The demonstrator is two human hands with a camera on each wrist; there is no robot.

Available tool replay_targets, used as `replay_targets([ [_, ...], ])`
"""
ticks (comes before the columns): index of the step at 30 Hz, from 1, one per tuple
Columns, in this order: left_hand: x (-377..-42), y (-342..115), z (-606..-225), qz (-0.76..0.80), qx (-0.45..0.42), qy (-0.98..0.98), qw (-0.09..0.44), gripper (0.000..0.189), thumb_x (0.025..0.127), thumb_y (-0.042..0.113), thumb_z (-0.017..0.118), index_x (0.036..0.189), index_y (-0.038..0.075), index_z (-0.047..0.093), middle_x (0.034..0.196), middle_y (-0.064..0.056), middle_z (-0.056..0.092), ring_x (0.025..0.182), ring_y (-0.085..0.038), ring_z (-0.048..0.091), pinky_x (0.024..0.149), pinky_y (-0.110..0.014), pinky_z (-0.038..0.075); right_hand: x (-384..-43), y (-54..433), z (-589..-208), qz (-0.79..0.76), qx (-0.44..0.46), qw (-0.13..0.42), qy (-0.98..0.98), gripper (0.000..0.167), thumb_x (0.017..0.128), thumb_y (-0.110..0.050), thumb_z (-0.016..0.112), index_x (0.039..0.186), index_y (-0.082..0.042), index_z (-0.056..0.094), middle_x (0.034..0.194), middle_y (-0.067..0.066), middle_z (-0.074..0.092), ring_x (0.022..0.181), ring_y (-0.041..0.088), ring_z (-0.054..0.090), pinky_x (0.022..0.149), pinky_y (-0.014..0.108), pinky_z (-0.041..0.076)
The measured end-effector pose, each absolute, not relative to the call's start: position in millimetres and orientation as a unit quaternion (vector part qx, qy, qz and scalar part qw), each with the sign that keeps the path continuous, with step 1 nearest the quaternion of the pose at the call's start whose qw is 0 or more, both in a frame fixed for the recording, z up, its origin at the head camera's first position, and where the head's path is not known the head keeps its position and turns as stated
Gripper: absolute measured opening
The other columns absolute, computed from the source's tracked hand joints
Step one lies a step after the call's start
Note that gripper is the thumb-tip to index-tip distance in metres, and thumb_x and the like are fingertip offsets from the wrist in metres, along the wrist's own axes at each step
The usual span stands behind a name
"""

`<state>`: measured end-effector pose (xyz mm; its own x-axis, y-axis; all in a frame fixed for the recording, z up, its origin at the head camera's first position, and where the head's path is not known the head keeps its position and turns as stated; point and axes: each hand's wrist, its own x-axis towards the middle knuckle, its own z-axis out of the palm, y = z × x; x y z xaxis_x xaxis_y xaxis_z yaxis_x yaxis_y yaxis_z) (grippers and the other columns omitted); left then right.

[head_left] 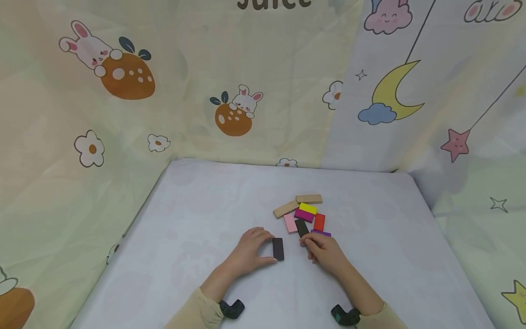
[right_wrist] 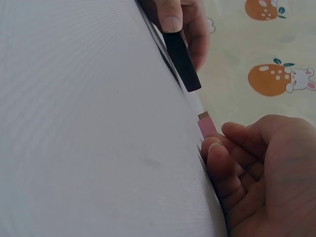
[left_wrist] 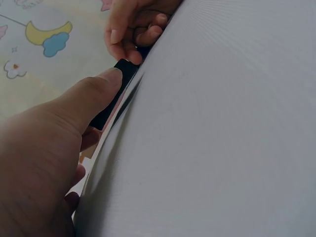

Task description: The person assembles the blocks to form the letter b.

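My left hand [head_left: 251, 249] holds a black rectangular block [head_left: 278, 249] by its two ends, thumb at the near end and fingers at the far one. In the left wrist view its thumb lies on this block [left_wrist: 123, 69]. My right hand [head_left: 326, 251] has its fingertips at the near end of a second dark block [head_left: 302, 227], fingers curled; its fingers hide that end. Close about it lie a pink block [head_left: 290, 223], a red block [head_left: 319, 222] and a purple block [head_left: 321, 233], partly behind the right hand. The pink block shows beyond the fingertips in the right wrist view.
Behind these are a magenta block [head_left: 304, 215], a yellow block [head_left: 308, 208] against it, and two plain wooden blocks [head_left: 309, 199]. All lie on a white-covered table [head_left: 197, 205]. Printed cloth walls [head_left: 185, 91] stand along its back and sides.
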<state>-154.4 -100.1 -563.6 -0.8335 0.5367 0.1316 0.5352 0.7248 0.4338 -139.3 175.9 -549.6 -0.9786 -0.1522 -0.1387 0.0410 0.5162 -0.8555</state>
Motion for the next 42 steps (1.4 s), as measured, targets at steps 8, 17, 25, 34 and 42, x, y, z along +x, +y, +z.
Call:
replay_targets([
  [8,-153.4,-103.4,-564.3,0.232,0.294,0.927,0.007,0.064,0.081,0.06,0.072,0.133,0.026,0.058,0.136,0.008,0.059,0.139,-0.021,0.042,0.119,-0.044,0.032,-139.0,175.6,-550.9,-0.487,-0.042,0.097,0.867,0.011,0.098,-0.02,0.061,0.104,-0.022,0.07,0.079,-0.001,0.064,0.058,0.016,0.058,0.056,0.022,0.055],
  [17,-155.3,-104.0,-566.9,0.213,0.303,0.929,0.008,0.067,0.081,0.06,0.072,0.136,0.025,0.055,0.139,0.008,0.057,0.141,-0.019,0.041,0.121,-0.041,0.03,-138.4,178.9,-553.4,-0.458,-0.079,0.111,0.879,0.023,0.099,-0.025,0.06,0.119,-0.032,0.069,0.072,-0.002,0.059,0.06,0.016,0.057,0.062,0.023,0.053],
  [25,-154.3,-103.5,-565.4,0.207,0.306,0.929,0.005,0.068,0.082,0.06,0.071,0.136,0.023,0.055,0.139,0.008,0.057,0.14,-0.019,0.041,0.121,-0.041,0.03,-140.5,177.1,-555.0,-0.49,-0.014,0.096,0.866,0.023,0.099,-0.024,0.059,0.12,-0.031,0.068,0.07,0.003,0.062,0.058,0.021,0.059,0.058,0.024,0.054],
  [34,-154.0,-103.3,-565.8,0.207,0.304,0.93,0.007,0.068,0.083,0.063,0.069,0.137,0.024,0.055,0.14,0.009,0.056,0.141,-0.018,0.041,0.121,-0.04,0.031,-142.3,175.5,-551.0,-0.488,-0.021,0.084,0.868,0.035,0.099,-0.021,0.059,0.132,-0.033,0.06,0.071,0.005,0.06,0.058,0.021,0.059,0.057,0.025,0.055],
  [42,-155.1,-103.4,-566.3,0.209,0.303,0.93,0.009,0.068,0.082,0.062,0.069,0.137,0.024,0.055,0.139,0.008,0.057,0.14,-0.018,0.041,0.121,-0.04,0.031,-141.2,166.7,-547.6,-0.394,-0.057,0.06,0.915,0.038,0.096,-0.027,0.064,0.132,-0.037,0.061,0.131,-0.009,0.063,0.111,0.016,0.06,0.095,0.041,0.057],
])
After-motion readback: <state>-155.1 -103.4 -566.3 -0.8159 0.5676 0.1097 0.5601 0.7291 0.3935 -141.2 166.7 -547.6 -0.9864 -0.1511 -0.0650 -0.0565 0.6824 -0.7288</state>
